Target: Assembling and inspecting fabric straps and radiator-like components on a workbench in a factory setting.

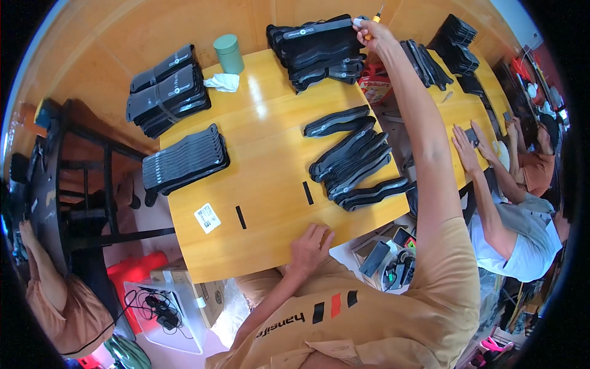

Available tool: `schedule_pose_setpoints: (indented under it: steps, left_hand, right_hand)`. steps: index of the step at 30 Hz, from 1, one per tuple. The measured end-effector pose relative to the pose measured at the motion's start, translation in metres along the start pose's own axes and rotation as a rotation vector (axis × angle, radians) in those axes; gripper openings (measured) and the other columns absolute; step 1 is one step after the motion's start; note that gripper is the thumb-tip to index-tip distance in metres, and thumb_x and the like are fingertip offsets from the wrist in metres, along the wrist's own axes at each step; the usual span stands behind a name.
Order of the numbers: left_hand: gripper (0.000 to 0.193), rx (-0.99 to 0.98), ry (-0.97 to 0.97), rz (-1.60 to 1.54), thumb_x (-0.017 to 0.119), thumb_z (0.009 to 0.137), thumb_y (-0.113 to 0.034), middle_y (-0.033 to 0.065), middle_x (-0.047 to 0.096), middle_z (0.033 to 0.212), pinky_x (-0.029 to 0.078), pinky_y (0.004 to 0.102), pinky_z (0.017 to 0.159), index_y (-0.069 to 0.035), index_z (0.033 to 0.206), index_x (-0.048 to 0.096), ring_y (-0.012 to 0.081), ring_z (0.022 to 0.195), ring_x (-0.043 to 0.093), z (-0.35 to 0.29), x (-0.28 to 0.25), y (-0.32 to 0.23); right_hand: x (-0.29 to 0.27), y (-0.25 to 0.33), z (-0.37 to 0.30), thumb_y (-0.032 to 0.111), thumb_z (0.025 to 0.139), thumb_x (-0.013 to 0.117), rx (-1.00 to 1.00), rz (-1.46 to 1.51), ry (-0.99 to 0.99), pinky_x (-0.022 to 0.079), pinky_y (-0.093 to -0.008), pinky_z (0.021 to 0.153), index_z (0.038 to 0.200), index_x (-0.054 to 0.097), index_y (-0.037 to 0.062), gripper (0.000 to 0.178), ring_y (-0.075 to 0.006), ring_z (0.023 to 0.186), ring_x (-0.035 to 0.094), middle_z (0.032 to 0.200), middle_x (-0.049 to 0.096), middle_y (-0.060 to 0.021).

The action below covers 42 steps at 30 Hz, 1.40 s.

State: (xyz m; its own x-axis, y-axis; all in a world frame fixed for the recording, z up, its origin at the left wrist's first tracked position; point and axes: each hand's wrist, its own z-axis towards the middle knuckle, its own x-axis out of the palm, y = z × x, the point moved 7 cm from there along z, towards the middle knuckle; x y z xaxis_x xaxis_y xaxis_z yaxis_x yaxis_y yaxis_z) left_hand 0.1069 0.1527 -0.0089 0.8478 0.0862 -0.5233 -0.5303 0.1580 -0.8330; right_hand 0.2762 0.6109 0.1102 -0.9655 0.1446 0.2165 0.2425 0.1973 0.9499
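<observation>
My right arm reaches to the table's far right corner. My right hand (372,33) is closed around a small yellow-handled tool (376,19) with a thin pointed tip; a bit of white shows by its fingers. It is beside a tall stack of black folded straps (313,52) with a grey band across the top. My left hand (311,249) rests on the near edge of the yellow wooden table (270,184), its fingers loosely bent and holding nothing I can see. Two short black strips (241,217) are on the tabletop, beside a white printed label (207,218).
Bundled black straps (163,92) and a fanned pile (184,158) lie at left, loose straps (356,157) at right. A green canister (228,54) and crumpled white tissue (222,82) stand at the back. A bin of cables (165,317) sits at lower left. Co-workers (513,227) sit at right.
</observation>
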Motion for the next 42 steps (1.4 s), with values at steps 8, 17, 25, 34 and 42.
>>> schedule_pose_setpoints:
  steps: [8,17,25,34,42]
  left_hand:
    - [0.014,0.053,-0.017,0.020,0.063,0.078,-0.019,0.0078,0.056,0.078,0.046,0.0353,0.051,-0.007,0.084,0.058,0.0276,0.062,0.058,-0.003,0.003,-0.002]
    - [0.006,-0.172,-0.128,-0.262,0.061,0.079,-0.008,0.0037,0.053,0.063,0.039,0.0249,0.048,-0.002,0.081,0.061,0.0104,0.052,0.048,0.008,-0.019,0.008]
    - [0.048,0.259,-0.242,0.160,0.061,0.081,-0.033,0.0169,0.056,0.104,0.042,0.0393,0.078,0.002,0.112,0.052,0.0272,0.094,0.052,0.171,-0.038,-0.013]
    - [0.055,0.051,0.353,0.503,0.055,0.075,-0.056,0.0084,0.055,0.115,0.036,0.0540,0.087,-0.020,0.117,0.055,0.0311,0.109,0.047,0.215,0.057,0.003]
    - [0.045,0.258,0.333,0.217,0.052,0.084,-0.037,0.0159,0.055,0.106,0.039,0.0414,0.087,-0.011,0.120,0.051,0.0328,0.105,0.048,0.185,0.057,0.017]
  right_hand:
    - [-0.017,0.014,-0.040,0.003,0.079,0.057,-0.295,0.032,-0.082,0.043,-0.0272,0.045,0.089,0.055,0.0001,0.011,-0.0123,0.057,0.056,0.068,0.055,-0.0057]
    - [-0.100,-0.034,-0.223,0.026,0.089,0.046,-0.239,-0.390,0.019,0.037,-0.0225,0.044,0.100,0.062,0.0033,0.029,-0.0048,0.042,0.033,0.050,0.031,0.0053]
    - [-0.186,-0.131,-0.380,0.006,0.077,0.055,-0.560,-0.953,-0.382,0.047,-0.0315,0.070,0.101,0.061,0.0047,0.025,-0.0207,0.075,0.057,0.083,0.058,-0.0094]
    - [-0.125,-0.150,-0.374,0.001,0.062,0.065,-0.636,-1.428,-0.036,0.033,-0.0466,0.093,0.124,0.046,0.0176,0.067,-0.0367,0.117,0.033,0.124,0.041,-0.0109]
    - [-0.134,-0.157,-0.393,-0.001,0.059,0.063,-0.680,-1.303,-0.038,0.027,-0.0465,0.098,0.128,0.042,0.0152,0.074,-0.0369,0.121,0.030,0.127,0.036,-0.0139]
